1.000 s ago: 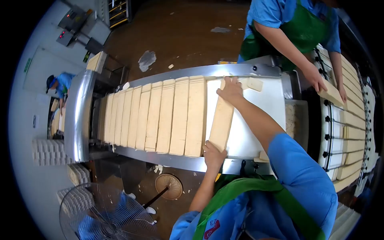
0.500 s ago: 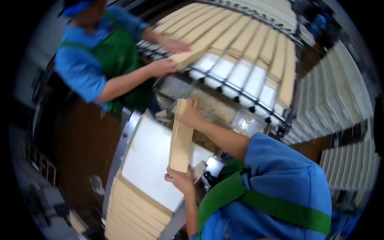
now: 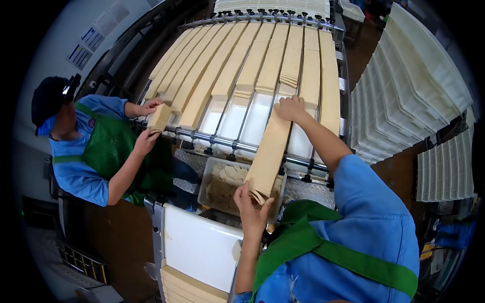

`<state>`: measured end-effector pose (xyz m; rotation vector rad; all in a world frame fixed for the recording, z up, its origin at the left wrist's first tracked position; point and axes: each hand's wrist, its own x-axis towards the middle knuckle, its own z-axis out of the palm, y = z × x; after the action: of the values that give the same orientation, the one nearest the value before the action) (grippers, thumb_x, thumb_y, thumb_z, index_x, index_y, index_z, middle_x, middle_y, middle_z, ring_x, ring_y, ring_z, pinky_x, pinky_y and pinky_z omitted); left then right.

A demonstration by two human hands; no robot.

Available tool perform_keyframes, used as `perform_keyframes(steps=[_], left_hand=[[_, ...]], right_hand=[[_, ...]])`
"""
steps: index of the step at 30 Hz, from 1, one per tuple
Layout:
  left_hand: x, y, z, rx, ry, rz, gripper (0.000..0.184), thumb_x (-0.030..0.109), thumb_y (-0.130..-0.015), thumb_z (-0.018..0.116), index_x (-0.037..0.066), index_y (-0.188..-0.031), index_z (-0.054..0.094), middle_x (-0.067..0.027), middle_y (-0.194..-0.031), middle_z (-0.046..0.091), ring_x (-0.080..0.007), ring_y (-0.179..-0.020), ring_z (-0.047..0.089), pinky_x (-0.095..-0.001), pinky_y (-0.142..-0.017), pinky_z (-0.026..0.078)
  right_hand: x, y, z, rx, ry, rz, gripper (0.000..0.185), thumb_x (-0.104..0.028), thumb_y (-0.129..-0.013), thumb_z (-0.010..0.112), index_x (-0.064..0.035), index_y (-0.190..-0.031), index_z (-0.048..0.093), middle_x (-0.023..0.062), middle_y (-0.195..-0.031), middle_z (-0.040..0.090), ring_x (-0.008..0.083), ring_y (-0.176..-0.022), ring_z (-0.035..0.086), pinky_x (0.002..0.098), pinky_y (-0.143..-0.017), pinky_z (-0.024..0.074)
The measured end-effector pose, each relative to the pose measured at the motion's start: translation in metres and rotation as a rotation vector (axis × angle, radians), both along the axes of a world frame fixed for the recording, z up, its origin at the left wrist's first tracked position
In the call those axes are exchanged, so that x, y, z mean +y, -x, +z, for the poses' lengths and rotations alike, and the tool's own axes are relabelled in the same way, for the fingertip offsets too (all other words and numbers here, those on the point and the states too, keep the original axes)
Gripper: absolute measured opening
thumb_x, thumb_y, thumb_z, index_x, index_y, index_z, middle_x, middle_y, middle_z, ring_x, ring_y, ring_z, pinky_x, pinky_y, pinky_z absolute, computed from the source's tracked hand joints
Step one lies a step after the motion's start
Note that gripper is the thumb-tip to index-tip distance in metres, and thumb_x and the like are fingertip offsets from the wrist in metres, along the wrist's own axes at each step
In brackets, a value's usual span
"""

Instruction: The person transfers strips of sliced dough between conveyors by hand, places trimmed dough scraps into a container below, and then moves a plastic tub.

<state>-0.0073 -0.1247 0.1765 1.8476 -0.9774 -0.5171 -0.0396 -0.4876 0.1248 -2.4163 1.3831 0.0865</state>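
Across the rack (image 3: 252, 126) and its near rail (image 3: 243, 147), one slab (image 3: 270, 151) extends above a bin (image 3: 203, 183) of scraps (image 3: 230, 174). Left hand (image 3: 252, 202) pinches the near end between thumb and fingers; right hand (image 3: 291, 109) clasps the far end, fingers bent. Nearby, a co-worker (image 3: 118, 146) holds a block (image 3: 159, 117).

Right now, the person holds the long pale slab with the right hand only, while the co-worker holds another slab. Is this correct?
Not quite. In the head view, the right hand has the far end of the long pale slab, but the left hand also holds its near end. The co-worker does hold another slab.
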Motion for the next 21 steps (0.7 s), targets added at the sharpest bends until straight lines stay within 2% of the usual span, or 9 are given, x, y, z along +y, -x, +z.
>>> perform_keyframes(steps=[3, 5, 6, 8, 11, 12, 14, 17, 21], left_hand=[[-0.022, 0.0, -0.017, -0.106, 0.004, -0.001, 0.073, 0.007, -0.078, 0.073, 0.003, -0.14, 0.033, -0.0192, -0.133, 0.032, -0.0294, -0.113, 0.048, -0.0357, -0.091, 0.045], [-0.033, 0.0, -0.02, -0.124, 0.019, 0.01, 0.072, 0.006, -0.079, 0.072, 0.003, -0.14, 0.033, -0.0191, -0.132, 0.032, -0.0297, -0.114, 0.047, -0.0358, -0.092, 0.044], [-0.039, 0.001, -0.014, -0.074, 0.021, 0.024, 0.071, 0.009, -0.08, 0.072, 0.002, -0.139, 0.033, -0.0205, -0.132, 0.031, -0.0325, -0.115, 0.046, -0.037, -0.094, 0.042], [-0.048, 0.003, -0.013, -0.022, 0.021, 0.042, 0.07, 0.011, -0.081, 0.071, 0.001, -0.139, 0.033, -0.0219, -0.132, 0.03, -0.0353, -0.116, 0.044, -0.0382, -0.097, 0.04], [-0.062, 0.001, -0.024, -0.046, -0.002, 0.025, 0.068, 0.012, -0.082, 0.07, 0.001, -0.139, 0.033, -0.0227, -0.133, 0.03, -0.037, -0.118, 0.042, -0.0401, -0.099, 0.038], [-0.067, 0.002, -0.027, -0.063, -0.03, 0.026, 0.068, 0.011, -0.082, 0.07, 0.001, -0.138, 0.034, -0.0228, -0.133, 0.029, -0.0373, -0.119, 0.041, -0.0403, -0.1, 0.037], [-0.075, 0.004, -0.029, -0.082, -0.057, 0.027, 0.068, 0.011, -0.082, 0.069, 0.001, -0.138, 0.034, -0.0229, -0.133, 0.029, -0.0376, -0.119, 0.041, -0.0406, -0.1, 0.037], [-0.085, 0.005, -0.03, -0.072, -0.049, 0.04, 0.067, 0.011, -0.082, 0.069, 0.002, -0.138, 0.034, -0.0231, -0.133, 0.029, -0.0384, -0.119, 0.041, -0.0408, -0.101, 0.036], [-0.094, 0.005, -0.03, -0.068, -0.082, 0.034, 0.067, 0.011, -0.082, 0.068, 0.003, -0.139, 0.033, -0.0244, -0.133, 0.028, -0.0394, -0.119, 0.041, -0.0411, -0.101, 0.036]], right_hand=[[-0.03, -0.01, -0.008, -0.06, 0.027, -0.053, 0.062, -0.045, -0.088, 0.036, 0.0, -0.127, 0.053, 0.0219, -0.124, 0.057, 0.0396, -0.125, 0.038, 0.0488, -0.105, 0.023], [-0.04, -0.015, -0.005, -0.006, -0.078, -0.063, 0.065, -0.046, -0.088, 0.036, 0.0018, -0.131, 0.048, 0.0231, -0.135, 0.048, 0.0375, -0.129, 0.036, 0.0471, -0.105, 0.0226], [-0.043, -0.016, -0.008, -0.011, -0.087, -0.064, 0.065, -0.046, -0.088, 0.036, 0.0018, -0.131, 0.048, 0.0231, -0.135, 0.048, 0.0375, -0.129, 0.036, 0.0471, -0.105, 0.0226], [-0.043, -0.016, -0.014, -0.019, 0.043, -0.096, 0.066, -0.044, -0.089, 0.036, 0.0038, -0.134, 0.043, 0.0233, -0.145, 0.036, 0.0351, -0.132, 0.033, 0.0452, -0.105, 0.0223], [-0.054, -0.017, -0.027, -0.088, 0.068, -0.114, 0.064, -0.042, -0.089, 0.036, 0.0035, -0.133, 0.044, 0.0213, -0.146, 0.033, 0.0332, -0.13, 0.034, 0.0449, -0.105, 0.0218], [-0.055, -0.016, -0.028, -0.09, 0.066, -0.108, 0.064, -0.042, -0.089, 0.036, 0.0035, -0.133, 0.044, 0.0213, -0.146, 0.033, 0.0332, -0.13, 0.034, 0.0449, -0.105, 0.0218], [-0.055, -0.011, -0.028, -0.091, 0.268, -0.071, 0.055, -0.04, -0.089, 0.037, 0.0019, -0.12, 0.053, 0.0193, -0.128, 0.049, 0.0304, -0.12, 0.043, 0.0461, -0.099, 0.0278], [-0.063, -0.01, -0.043, -0.127, 0.409, -0.049, 0.049, -0.039, -0.088, 0.04, -0.0001, -0.114, 0.056, 0.0162, -0.118, 0.052, 0.028, -0.112, 0.046, 0.0446, -0.093, 0.0302], [-0.061, -0.004, -0.021, -0.056, 0.327, -0.045, 0.048, -0.036, -0.088, 0.04, -0.0006, -0.117, 0.056, 0.0147, -0.12, 0.051, 0.0284, -0.113, 0.043, 0.0443, -0.096, 0.0276]])
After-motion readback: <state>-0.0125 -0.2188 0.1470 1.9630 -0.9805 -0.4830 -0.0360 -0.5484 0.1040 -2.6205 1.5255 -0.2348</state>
